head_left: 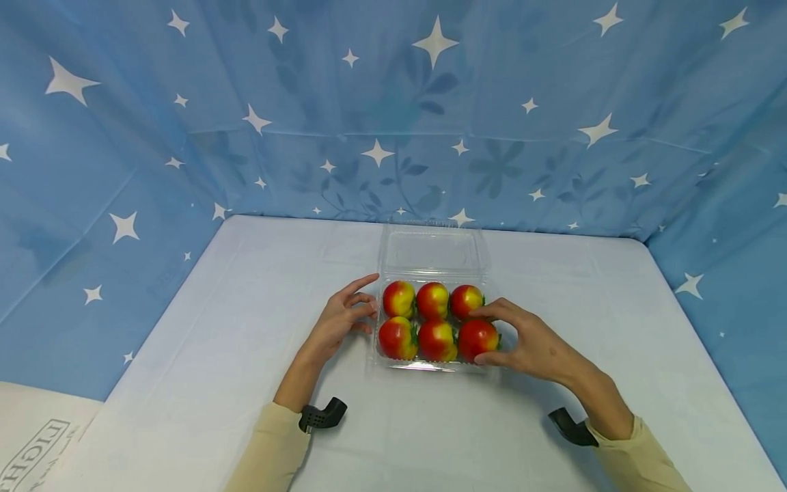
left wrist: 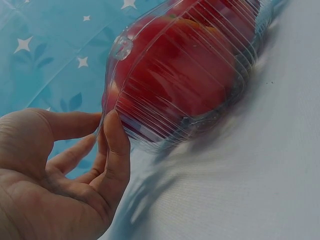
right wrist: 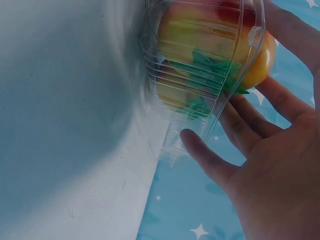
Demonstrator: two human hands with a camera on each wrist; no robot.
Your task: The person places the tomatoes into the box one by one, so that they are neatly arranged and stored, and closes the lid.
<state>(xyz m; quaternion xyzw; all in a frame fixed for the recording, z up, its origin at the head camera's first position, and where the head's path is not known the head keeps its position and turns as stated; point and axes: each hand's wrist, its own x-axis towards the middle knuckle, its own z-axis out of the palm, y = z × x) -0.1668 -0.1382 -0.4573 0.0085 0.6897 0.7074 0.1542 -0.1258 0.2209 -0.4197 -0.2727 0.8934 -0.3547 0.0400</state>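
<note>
A clear plastic clamshell box (head_left: 408, 365) lies on the table with its lid (head_left: 433, 249) folded back. Two rows of three red-and-yellow fruits with green leaves fill it. My left hand (head_left: 341, 318) is at the box's left side; in the left wrist view, its thumb and a finger pinch the rim (left wrist: 102, 120). My right hand (head_left: 531, 342) spans the front right fruit (head_left: 477, 338), thumb at its near side and index finger at its far side. Green leaves (right wrist: 215, 70) of the fruit show through the ribbed wall in the right wrist view.
A white cloth covers the table (head_left: 246, 294). Behind and beside it hangs a blue curtain (head_left: 344, 89) with white stars. A pale printed sheet (head_left: 43, 437) lies at the lower left. Each wrist carries a black camera mount (head_left: 322, 415).
</note>
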